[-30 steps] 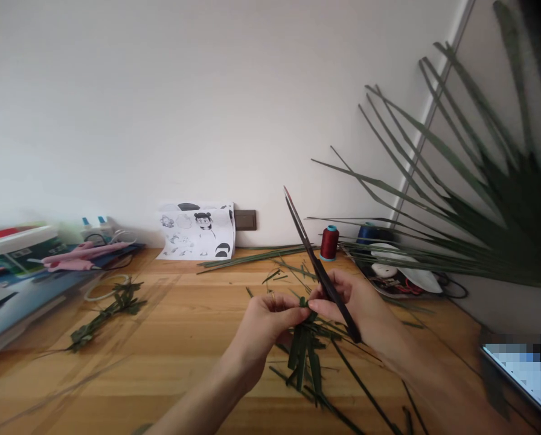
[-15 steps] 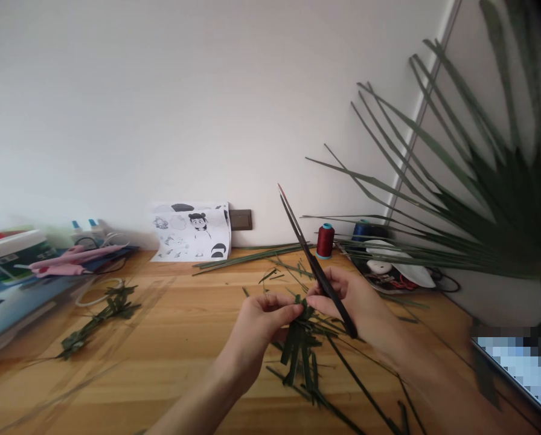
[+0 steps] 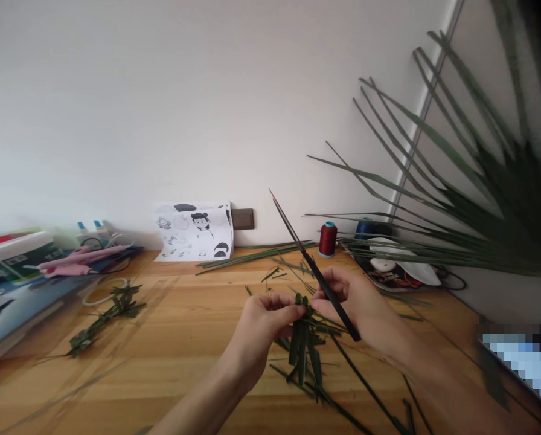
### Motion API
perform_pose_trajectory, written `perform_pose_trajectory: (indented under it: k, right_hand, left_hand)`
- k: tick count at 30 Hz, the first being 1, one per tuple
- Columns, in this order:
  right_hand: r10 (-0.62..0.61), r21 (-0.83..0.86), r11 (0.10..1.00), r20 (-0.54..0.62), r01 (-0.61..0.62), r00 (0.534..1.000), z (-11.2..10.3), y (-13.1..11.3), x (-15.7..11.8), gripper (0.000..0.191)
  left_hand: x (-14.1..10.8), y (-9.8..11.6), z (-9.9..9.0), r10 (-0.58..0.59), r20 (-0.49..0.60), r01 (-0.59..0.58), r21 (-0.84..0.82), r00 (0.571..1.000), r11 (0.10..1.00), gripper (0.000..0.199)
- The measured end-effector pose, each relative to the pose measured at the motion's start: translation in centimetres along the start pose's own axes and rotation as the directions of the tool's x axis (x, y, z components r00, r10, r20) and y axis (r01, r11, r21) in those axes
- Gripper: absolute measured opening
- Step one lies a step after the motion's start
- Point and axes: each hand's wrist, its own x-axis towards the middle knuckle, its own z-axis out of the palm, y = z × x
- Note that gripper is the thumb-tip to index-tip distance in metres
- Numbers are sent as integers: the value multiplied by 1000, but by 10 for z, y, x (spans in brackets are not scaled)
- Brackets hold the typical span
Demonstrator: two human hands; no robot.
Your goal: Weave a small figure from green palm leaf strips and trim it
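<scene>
My left hand pinches the top of a small bundle of woven green leaf strips, whose ends hang down over the wooden table. Close on its right, my right hand has its thumb and forefinger at the same bundle's upper end. Long dark tweezers are held in my right hand too, with the thin tips pointing up and left, away from the bundle. My right fingertips are partly hidden, so their contact with the leaf is hard to make out.
Cut leaf strips litter the wooden table. A woven leaf piece lies left, near a pink glue gun. Behind stand printed paper and red thread. A large palm leaf spreads at the right.
The tweezers have tilted further left in my right hand. My right fingertips have drawn slightly away from my left ones at the bundle's top. The view has shifted a little.
</scene>
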Motion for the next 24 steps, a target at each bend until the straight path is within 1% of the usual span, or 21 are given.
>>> perform_pose_trajectory:
  k: [3,6,9,13,15,19,22,24]
  right_hand:
    - [12,17,1000,10,-13,1000,-1,-2,1,15]
    - [20,42,999,30,-21,999,-3,-2,2,17]
    - [28,46,999,16,-29,999,-5,-4,2,17]
    - [44,69,997,-9,-43,999,-9,-11,1,17]
    - [46,90,995,-28,-44,999,-11,-14,1,19]
    - [49,119,992,-56,-42,997,-16,-16,0,24]
    - [56,121,991,-60,-49,997,-18,-19,0,21]
    - [65,122,991,-45,-59,997,-19,-21,-1,18]
  left_hand:
    - [1,0,-1,1,-3,-1,-13,1000,1000,8]
    - [3,4,-3,33,-13,-34,-37,999,999,9]
    - [4,9,-6,51,-41,-53,-63,998,997,10]
    - [4,15,-6,49,-93,-61,-124,994,990,30]
    - [3,16,-5,50,-109,-67,-159,993,985,33]
    - [1,15,-8,51,-57,-64,-257,997,964,38]
    - [1,17,-13,80,-77,-102,-344,994,933,42]
    - [1,20,-16,109,-78,-130,-371,991,919,40]
